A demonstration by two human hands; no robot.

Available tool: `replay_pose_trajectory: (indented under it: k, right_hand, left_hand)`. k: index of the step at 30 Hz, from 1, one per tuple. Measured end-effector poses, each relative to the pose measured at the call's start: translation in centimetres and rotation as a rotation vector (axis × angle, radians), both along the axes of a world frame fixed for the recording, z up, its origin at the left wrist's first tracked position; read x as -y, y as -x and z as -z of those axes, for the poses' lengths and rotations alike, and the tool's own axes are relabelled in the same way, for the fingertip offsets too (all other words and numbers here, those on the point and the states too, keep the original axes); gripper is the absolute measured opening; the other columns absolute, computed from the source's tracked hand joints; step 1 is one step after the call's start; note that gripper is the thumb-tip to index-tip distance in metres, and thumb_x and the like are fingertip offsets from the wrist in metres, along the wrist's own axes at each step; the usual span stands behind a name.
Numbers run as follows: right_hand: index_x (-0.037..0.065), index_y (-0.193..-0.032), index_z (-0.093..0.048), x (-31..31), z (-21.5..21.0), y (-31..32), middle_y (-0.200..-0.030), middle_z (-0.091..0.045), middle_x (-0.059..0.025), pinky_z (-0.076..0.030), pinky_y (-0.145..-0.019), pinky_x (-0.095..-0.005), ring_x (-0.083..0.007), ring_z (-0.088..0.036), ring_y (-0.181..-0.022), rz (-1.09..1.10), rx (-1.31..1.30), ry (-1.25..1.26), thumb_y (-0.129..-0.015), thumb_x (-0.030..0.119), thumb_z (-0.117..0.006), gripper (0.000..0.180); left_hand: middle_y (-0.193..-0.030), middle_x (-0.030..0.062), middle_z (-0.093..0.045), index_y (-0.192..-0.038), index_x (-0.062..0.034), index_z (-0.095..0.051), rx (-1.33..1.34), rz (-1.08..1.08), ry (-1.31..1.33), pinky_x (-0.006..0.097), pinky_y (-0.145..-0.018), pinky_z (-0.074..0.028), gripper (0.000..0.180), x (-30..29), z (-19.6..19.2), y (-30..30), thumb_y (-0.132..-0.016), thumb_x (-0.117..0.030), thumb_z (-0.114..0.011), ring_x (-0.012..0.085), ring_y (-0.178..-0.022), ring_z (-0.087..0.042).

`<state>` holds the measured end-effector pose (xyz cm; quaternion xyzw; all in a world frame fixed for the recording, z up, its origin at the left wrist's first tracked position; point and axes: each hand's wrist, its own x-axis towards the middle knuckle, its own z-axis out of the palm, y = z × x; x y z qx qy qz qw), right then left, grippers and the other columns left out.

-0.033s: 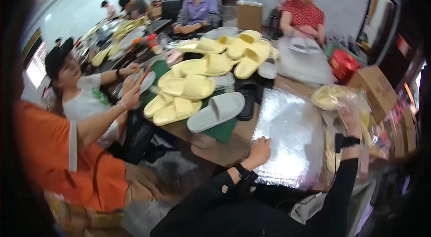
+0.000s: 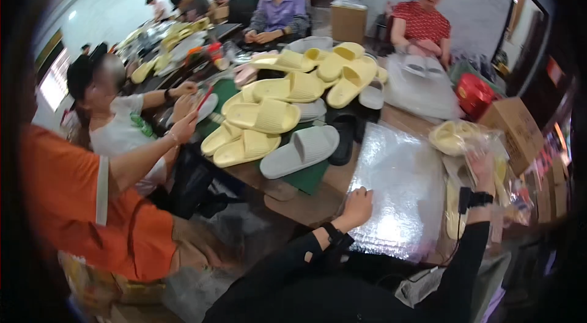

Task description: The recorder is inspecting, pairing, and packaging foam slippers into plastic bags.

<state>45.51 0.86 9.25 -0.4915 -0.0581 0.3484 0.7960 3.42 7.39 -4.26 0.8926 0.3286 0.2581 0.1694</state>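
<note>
Our left hand [image 2: 356, 205], fingers curled, rests on the near left edge of one shiny plastic sheet [image 2: 397, 191]. Our right hand [image 2: 483, 170] grips one bagged pair of yellow slippers [image 2: 455, 138] just right of the sheet. Farther left: one grey slipper [image 2: 299, 152] and a heap of yellow slippers [image 2: 275, 109], too many to count. One cardboard box [image 2: 513, 130] sits far right. Nothing has shifted since the earlier frame.

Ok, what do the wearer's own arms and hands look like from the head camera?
Both arms wear long black sleeves down to the wrists. The left hand is bare, with a black band strapped around its wrist. The right hand is bare too, with a black wrist strap carrying a small boxy black device.
</note>
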Motion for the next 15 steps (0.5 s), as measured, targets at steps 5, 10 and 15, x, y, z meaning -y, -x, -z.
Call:
replay_pose_trajectory:
  k: [5, 10, 15]
  right_hand:
    - [0.011, -0.138, -0.029, 1.6, -1.1, 0.7, -0.143, -0.028, -0.0145, -0.034, -0.1, -0.0492, -0.0321, -0.036, -0.123, 0.098, 0.042, -0.138, -0.092, 0.042, -0.044, 0.057]
    - [-0.004, -0.133, -0.036, 2.4, -4.7, 15.8, -0.137, -0.036, -0.0184, -0.031, -0.105, -0.0359, -0.0265, -0.038, -0.125, 0.669, 0.929, -0.022, -0.093, 0.015, -0.046, 0.046]
    - [0.0, -0.128, -0.044, 5.0, -0.9, 26.2, -0.132, -0.045, -0.0144, -0.035, -0.098, -0.0351, -0.0248, -0.045, -0.119, -0.083, 1.117, 0.25, -0.088, 0.007, -0.05, 0.041]
  left_hand:
    - [-0.108, 0.0185, -0.047, -0.115, 0.0004, -0.05, -0.015, 0.006, 0.22, 0.045, -0.087, -0.042, 0.042, 0.2, -1.3, 0.9, -0.077, -0.014, -0.06, 0.0369, -0.102, -0.047]
    - [-0.107, 0.0196, -0.05, -0.117, -0.0035, -0.051, -0.009, -0.011, 0.285, 0.046, -0.086, -0.042, 0.042, 0.0, -1.6, 1.3, -0.081, -0.021, -0.061, 0.0381, -0.099, -0.049]
    - [-0.103, 0.0188, -0.055, -0.115, -0.0074, -0.055, 0.199, 0.056, 0.397, 0.045, -0.083, -0.044, 0.035, -1.3, -5.8, 1.5, -0.083, -0.022, -0.059, 0.0373, -0.095, -0.054]
